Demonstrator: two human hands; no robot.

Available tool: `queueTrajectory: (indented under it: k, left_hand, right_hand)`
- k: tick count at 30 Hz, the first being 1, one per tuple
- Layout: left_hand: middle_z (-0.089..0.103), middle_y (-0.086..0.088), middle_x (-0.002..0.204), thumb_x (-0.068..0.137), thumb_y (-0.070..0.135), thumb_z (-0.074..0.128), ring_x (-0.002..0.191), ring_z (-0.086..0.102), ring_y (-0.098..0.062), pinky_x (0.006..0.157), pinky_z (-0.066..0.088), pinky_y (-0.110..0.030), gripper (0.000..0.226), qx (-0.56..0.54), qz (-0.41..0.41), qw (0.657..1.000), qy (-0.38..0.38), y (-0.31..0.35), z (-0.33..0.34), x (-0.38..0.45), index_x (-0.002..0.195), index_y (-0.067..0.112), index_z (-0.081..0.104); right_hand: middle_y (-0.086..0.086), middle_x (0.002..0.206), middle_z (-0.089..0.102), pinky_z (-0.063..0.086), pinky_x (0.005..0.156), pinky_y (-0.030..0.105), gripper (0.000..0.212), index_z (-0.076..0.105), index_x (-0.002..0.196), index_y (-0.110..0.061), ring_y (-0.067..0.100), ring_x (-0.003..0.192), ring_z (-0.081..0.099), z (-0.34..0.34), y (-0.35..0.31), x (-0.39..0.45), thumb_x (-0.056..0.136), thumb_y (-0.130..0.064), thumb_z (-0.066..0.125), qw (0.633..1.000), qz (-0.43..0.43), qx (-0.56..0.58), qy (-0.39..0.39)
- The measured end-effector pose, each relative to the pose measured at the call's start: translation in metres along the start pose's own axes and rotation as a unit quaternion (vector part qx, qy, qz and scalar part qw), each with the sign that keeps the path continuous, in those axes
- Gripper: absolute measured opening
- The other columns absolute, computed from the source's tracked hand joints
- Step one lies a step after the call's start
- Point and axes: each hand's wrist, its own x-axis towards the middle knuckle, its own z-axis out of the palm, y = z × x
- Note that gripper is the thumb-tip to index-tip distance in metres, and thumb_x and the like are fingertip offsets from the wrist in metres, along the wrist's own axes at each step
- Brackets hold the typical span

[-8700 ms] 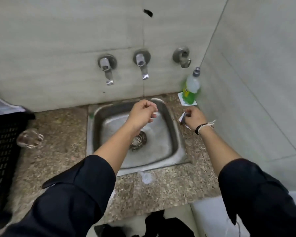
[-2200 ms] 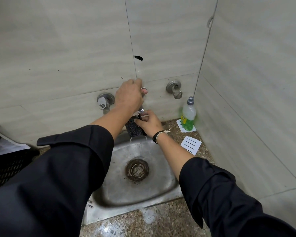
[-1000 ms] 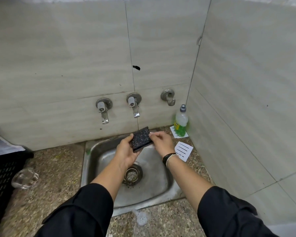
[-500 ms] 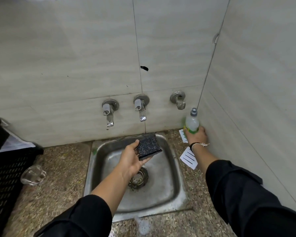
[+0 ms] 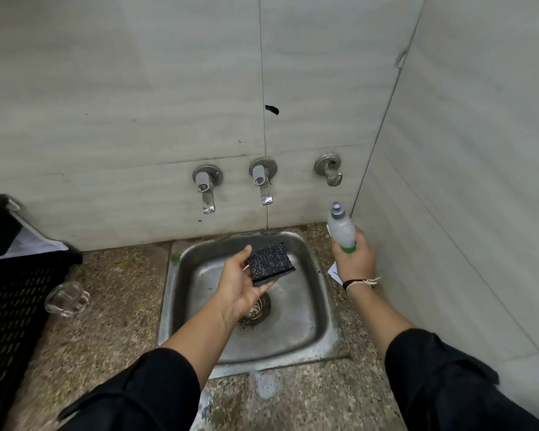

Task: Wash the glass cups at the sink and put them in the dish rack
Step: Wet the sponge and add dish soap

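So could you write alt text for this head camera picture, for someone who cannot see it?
Over a steel sink, a person's left hand holds a dark speckled sponge while the right hand grips a soap bottle lifted beside it. A glass cup lies on the stone counter at left, beside a black rack.

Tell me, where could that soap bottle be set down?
Bare counter lies between the glass cup and the sink, and along the front edge below the sink, though a foam patch sits there. The right strip by the wall is narrow and holds a paper card. The left hand with the sponge covers the sink; the right hand grips the bottle.
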Motion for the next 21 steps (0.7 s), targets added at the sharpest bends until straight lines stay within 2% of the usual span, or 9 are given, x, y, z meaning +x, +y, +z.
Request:
queueTrajectory:
  k: [3, 6, 10, 12, 14, 16, 21]
  left_hand:
    - [0.07, -0.022, 0.119, 0.101, 0.031, 0.059, 0.118, 0.065, -0.042, 0.108, 0.048, -0.057, 0.039, -0.008, 0.003, 1.0, -0.013, -0.001, -0.01, -0.016, 0.131, 0.007, 0.057]
    - [0.067, -0.022, 0.125, 0.101, 0.035, 0.057, 0.119, 0.063, -0.041, 0.108, 0.047, -0.058, 0.046, -0.014, 0.0, 1.0, -0.025, 0.001, -0.018, -0.035, 0.136, 0.007, 0.057]
    - [0.065, -0.021, 0.128, 0.101, 0.037, 0.056, 0.121, 0.062, -0.042, 0.11, 0.044, -0.058, 0.05, -0.023, 0.001, 0.999, -0.045, 0.008, -0.029, -0.058, 0.14, 0.007, 0.055]
    - [0.064, -0.022, 0.132, 0.1, 0.039, 0.056, 0.121, 0.061, -0.042, 0.105, 0.048, -0.057, 0.052, -0.027, -0.002, 0.998, -0.054, 0.012, -0.033, -0.068, 0.14, 0.006, 0.055]
    - [0.063, -0.024, 0.134, 0.1, 0.042, 0.054, 0.121, 0.061, -0.043, 0.094, 0.054, -0.055, 0.055, -0.034, -0.007, 0.997, -0.065, 0.015, -0.037, -0.076, 0.139, 0.004, 0.056]
    - [0.063, -0.025, 0.135, 0.1, 0.045, 0.053, 0.121, 0.062, -0.044, 0.088, 0.055, -0.054, 0.057, -0.045, -0.01, 0.996, -0.077, 0.017, -0.041, -0.083, 0.137, 0.002, 0.057]
    - [0.062, -0.025, 0.135, 0.098, 0.05, 0.053, 0.123, 0.061, -0.045, 0.107, 0.047, -0.059, 0.064, -0.063, -0.016, 0.992, -0.104, 0.019, -0.049, -0.095, 0.14, 0.001, 0.053]
  right_hand:
    - [-0.001, 0.121, 0.069, 0.047, 0.089, 0.041, 0.063, 0.057, 0.134, -0.027, 0.031, 0.103, 0.06, -0.014, -0.013, -0.035, 0.074, -0.044, 0.057, 0.988, -0.119, -0.098, 0.014]
    - [-0.003, 0.126, 0.066, 0.044, 0.087, 0.042, 0.062, 0.059, 0.133, -0.023, 0.031, 0.104, 0.054, -0.031, -0.036, -0.07, 0.075, -0.045, 0.056, 0.962, -0.201, -0.181, 0.04]
    - [0.0, 0.127, 0.064, 0.039, 0.085, 0.042, 0.064, 0.06, 0.131, -0.022, 0.032, 0.107, 0.051, -0.052, -0.069, -0.097, 0.07, -0.03, 0.074, 0.914, -0.275, -0.29, 0.063]
    - [0.001, 0.129, 0.063, 0.036, 0.087, 0.043, 0.066, 0.061, 0.131, -0.021, 0.032, 0.109, 0.051, -0.06, -0.083, -0.106, 0.068, -0.025, 0.078, 0.885, -0.322, -0.328, 0.075]
    - [0.002, 0.129, 0.062, 0.036, 0.09, 0.045, 0.065, 0.061, 0.13, -0.021, 0.033, 0.11, 0.051, -0.065, -0.095, -0.113, 0.068, -0.024, 0.077, 0.856, -0.364, -0.358, 0.082]
    - [0.003, 0.128, 0.063, 0.036, 0.092, 0.046, 0.06, 0.062, 0.129, -0.022, 0.033, 0.11, 0.053, -0.068, -0.106, -0.121, 0.07, -0.025, 0.075, 0.826, -0.396, -0.389, 0.093]
    - [0.004, 0.126, 0.065, 0.036, 0.093, 0.046, 0.046, 0.063, 0.126, -0.023, 0.032, 0.11, 0.057, -0.07, -0.121, -0.134, 0.08, -0.019, 0.066, 0.775, -0.436, -0.436, 0.141]
